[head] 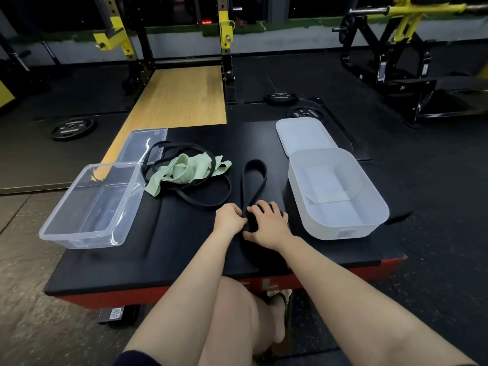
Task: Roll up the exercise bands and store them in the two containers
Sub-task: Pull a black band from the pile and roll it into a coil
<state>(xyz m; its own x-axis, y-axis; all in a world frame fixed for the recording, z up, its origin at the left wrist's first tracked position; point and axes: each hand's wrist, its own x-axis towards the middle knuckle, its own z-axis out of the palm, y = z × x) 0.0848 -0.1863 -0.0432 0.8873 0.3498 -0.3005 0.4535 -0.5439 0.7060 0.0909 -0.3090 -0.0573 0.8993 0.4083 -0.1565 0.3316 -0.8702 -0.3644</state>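
A wide black band [260, 178] lies on the black padded platform [169, 249], its far end a loop and its near end partly rolled between my hands. My left hand [229, 216] pinches the band's left side. My right hand [266, 224] curls over the rolled part and grips it. A thin black band [195, 198] lies tangled with a pale green band [184, 169] further left. A clear container [91, 204] stands at the left, a frosted white container [336, 192] at the right; both hold no bands.
A clear lid [144, 143] lies behind the clear container and a white lid [303, 134] behind the white one. Weight plates [72, 128] lie on the floor. A squat rack with yellow fittings [225, 35] stands behind. My knee is below the platform's red front edge.
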